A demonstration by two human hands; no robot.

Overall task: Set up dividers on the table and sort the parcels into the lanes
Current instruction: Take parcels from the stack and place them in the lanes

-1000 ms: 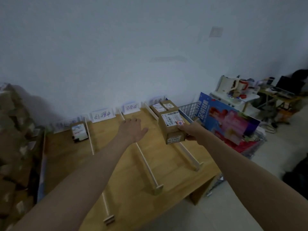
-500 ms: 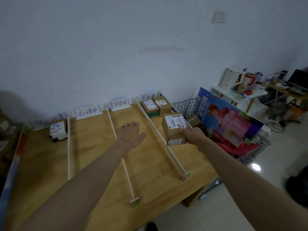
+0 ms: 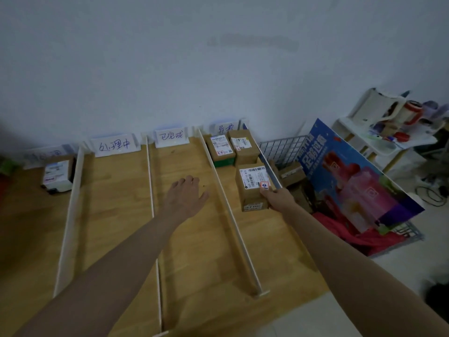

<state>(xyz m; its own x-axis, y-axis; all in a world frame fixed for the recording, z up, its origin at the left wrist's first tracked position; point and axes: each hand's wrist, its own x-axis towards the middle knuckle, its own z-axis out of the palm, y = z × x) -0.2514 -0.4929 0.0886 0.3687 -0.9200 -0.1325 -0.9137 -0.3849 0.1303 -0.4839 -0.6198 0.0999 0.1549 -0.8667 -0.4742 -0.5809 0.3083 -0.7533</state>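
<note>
White wall behind; wooden table (image 3: pixel 116 215) set w/ three white dividers (image 3: pixel 228 205) running front to back, making four lanes. Handwritten label cards (image 3: pixel 114 145) stand at far end of lanes. Far-left lane: one white-labelled parcel (image 3: pixel 57 175) near the back. Two middle lanes hold no parcels. Rightmost lane: two brown parcels (image 3: pixel 230 148) side by side at the back, one on a green base.

Right hand (image 3: pixel 277 197) grips the near right corner of a brown carton (image 3: pixel 252 188), fingers curled round it, thumb on its top label; carton sits in rightmost lane just in front of the two back parcels. Cannot tell if it rests on the table or is held slightly above.

Left hand (image 3: pixel 185 197) over 3rd lane, palm down, fingers relaxed and spread, holding nothing.

Right of table: wire basket (image 3: pixel 281 148) w/ cartons and red bags, blue poster board (image 3: pixel 359 183) leaning across it.
</note>
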